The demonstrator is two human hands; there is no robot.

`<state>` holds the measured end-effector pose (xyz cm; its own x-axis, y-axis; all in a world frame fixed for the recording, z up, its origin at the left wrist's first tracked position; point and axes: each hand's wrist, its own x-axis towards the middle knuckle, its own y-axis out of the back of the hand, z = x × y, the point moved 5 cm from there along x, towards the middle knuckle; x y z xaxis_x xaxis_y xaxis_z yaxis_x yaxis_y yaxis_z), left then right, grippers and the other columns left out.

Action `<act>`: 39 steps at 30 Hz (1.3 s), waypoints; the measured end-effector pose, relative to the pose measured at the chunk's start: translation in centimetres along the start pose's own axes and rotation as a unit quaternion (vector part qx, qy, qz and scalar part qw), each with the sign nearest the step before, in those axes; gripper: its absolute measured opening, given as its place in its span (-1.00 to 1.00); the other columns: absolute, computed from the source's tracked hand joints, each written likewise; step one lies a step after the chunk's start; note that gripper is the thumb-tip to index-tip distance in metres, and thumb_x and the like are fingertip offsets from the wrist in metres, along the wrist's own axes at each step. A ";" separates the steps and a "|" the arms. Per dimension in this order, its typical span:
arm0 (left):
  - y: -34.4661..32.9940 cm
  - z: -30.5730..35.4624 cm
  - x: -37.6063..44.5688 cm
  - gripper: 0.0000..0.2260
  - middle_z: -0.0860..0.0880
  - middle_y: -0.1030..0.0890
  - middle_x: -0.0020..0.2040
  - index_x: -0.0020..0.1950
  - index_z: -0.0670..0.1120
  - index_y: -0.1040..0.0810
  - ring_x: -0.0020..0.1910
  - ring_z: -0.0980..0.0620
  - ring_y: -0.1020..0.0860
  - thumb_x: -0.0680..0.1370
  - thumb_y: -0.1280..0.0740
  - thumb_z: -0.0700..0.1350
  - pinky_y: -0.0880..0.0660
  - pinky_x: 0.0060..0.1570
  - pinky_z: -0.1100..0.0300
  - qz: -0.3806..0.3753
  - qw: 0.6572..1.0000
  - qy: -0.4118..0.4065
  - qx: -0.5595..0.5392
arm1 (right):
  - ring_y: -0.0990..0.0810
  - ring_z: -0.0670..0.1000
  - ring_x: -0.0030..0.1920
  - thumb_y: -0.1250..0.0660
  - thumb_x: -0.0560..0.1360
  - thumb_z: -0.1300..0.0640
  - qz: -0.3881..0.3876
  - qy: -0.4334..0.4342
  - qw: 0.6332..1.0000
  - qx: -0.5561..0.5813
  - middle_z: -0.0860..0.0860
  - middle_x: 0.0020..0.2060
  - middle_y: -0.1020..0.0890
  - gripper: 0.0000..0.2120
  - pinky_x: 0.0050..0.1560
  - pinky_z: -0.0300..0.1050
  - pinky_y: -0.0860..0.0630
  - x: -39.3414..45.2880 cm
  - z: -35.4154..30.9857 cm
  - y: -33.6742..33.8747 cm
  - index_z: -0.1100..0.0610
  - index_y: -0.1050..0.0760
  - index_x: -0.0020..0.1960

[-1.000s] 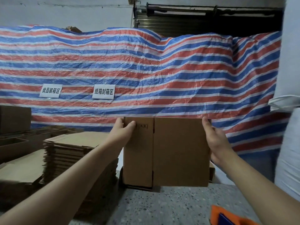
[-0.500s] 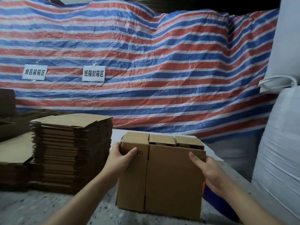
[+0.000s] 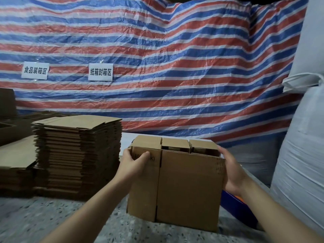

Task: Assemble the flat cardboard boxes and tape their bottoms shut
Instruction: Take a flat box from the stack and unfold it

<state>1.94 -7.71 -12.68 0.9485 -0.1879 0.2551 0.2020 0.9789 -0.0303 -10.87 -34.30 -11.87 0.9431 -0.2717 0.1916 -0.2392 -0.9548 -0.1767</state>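
Left hand [image 3: 134, 163] grips the upper left corner of the cardboard box [image 3: 175, 186], thumb pressed on the near face over the printed mark and fingers wrapped round the side. Right hand [image 3: 231, 174] cups the opposite upper corner, palm flat against the right side with the fingers curling over the edge. Between the two hands the box stands upright on the speckled tabletop [image 3: 70, 221], squared into shape, its top flaps [image 3: 174, 143] loose and partly folded inward.

The step in hand appears to be squaring the box and closing the flaps so the seam can be taped. To do it well, keep both palms pushing evenly inward so the walls stay at right angles; a lopsided squeeze would likely skew the body and leave the flaps meeting crooked. Fold the short flaps down first, then the long ones over them, and press until the edges meet flush. Hold the seam closed with one hand while the other fetches tape; no tape roll can be clearly made out.

Beyond the left hand, a stack of flat boxes [image 3: 78, 155] waits.
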 end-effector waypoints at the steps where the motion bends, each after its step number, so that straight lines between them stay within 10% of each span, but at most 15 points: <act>1: -0.1 0.0 0.0 -0.55 -0.04 -0.57 0.10 0.28 0.02 -0.39 0.06 -0.01 -0.59 0.48 -0.44 0.11 -0.58 0.02 0.02 -0.001 1.000 0.001 -0.001 | -0.68 0.17 0.14 -0.14 0.57 -0.30 -0.009 0.000 1.000 0.004 0.22 0.17 -0.66 -0.44 0.02 0.07 -0.61 0.0 0.1 -0.3 0.08 -0.63 0.27; 7: -1.2 0.1 -0.7 -0.33 0.11 -0.46 0.35 0.48 0.16 -0.26 0.29 0.06 -0.44 0.45 -0.32 0.37 -0.37 0.23 0.04 -0.014 1.000 0.003 -0.015 | -0.65 0.17 0.23 -0.05 0.61 -0.33 0.007 0.019 0.998 0.054 0.17 0.24 -0.65 -0.43 0.04 0.10 -0.62 -0.8 0.8 -1.3 0.00 -0.64 0.25; 10: -1.7 0.4 -0.9 -0.38 0.21 -0.39 0.08 0.55 0.15 -0.10 0.04 0.29 -0.38 0.56 -0.26 0.25 -0.22 0.19 0.13 -0.023 0.999 -0.004 -0.027 | -0.67 0.13 0.20 0.05 0.63 -0.33 0.006 0.013 0.998 0.055 0.13 0.21 -0.67 -0.39 -0.02 0.03 -0.65 -1.5 0.8 -2.2 -0.04 -0.66 0.22; 15: -3.1 0.9 -1.5 -0.76 -0.16 -0.63 -0.05 0.03 -0.07 -0.51 -0.04 -0.06 -0.60 0.62 -0.17 0.06 -0.47 0.05 0.04 -0.095 0.989 0.060 -0.095 | -0.73 0.07 0.03 0.10 0.65 -0.31 0.055 0.047 0.997 0.015 0.12 0.06 -0.73 -0.39 -0.19 -0.04 -0.66 -1.9 0.2 -3.1 -0.03 -0.62 0.22; 20: -3.7 1.2 -2.3 -0.70 -0.09 -0.60 -0.30 -0.10 -0.15 -0.55 -0.35 0.01 -0.57 0.56 -0.16 0.03 -0.49 -0.30 0.19 -0.186 0.968 0.116 -0.125 | -0.74 0.08 -0.03 0.12 0.66 -0.29 0.085 0.072 0.994 -0.001 0.12 -0.04 -0.74 -0.38 -0.22 -0.03 -0.66 -2.4 0.7 -3.4 -0.10 -0.70 0.01; 29: -4.0 0.8 -3.1 -0.57 -0.12 -0.67 -0.18 0.00 -0.16 -0.65 -0.24 -0.01 -0.64 0.60 -0.16 0.15 -0.49 -0.17 0.12 -0.210 0.965 0.106 -0.120 | -0.74 0.11 -0.01 -0.07 0.60 -0.31 0.135 0.030 0.988 0.071 0.14 0.02 -0.74 -0.48 0.01 0.11 -0.55 -3.0 3.3 -0.6 -0.05 -0.72 0.06; 34: -4.4 0.0 -4.1 -0.48 -0.12 -0.72 -0.13 -0.15 -0.01 -0.74 -0.20 -0.01 -0.69 0.62 -0.10 0.25 -0.54 -0.21 0.15 -0.177 0.967 0.104 -0.151 | -0.73 0.09 -0.30 -0.07 0.65 -0.16 0.148 0.018 0.988 0.048 0.15 -0.26 -0.72 -0.49 -0.41 -0.11 -0.61 -3.0 4.0 -0.9 0.14 -0.68 0.00; 39: -4.2 0.3 -4.5 -0.61 -0.09 -0.69 -0.22 -0.21 -0.01 -0.73 -0.30 0.01 -0.66 0.63 -0.21 0.10 -0.54 -0.38 0.21 -0.181 0.967 0.085 -0.156 | -0.74 0.11 -0.27 -0.03 0.62 -0.29 0.139 0.019 0.987 0.073 0.17 -0.24 -0.73 -0.34 -0.37 -0.08 -0.63 -3.1 4.2 -1.5 0.07 -0.74 -0.22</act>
<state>-3.27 -10.93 -13.42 0.8224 -0.5511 0.1413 0.5677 0.7791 -0.2658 -12.42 -31.50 -16.19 0.8354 -0.5284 0.1511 -0.4498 -0.8154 -0.3645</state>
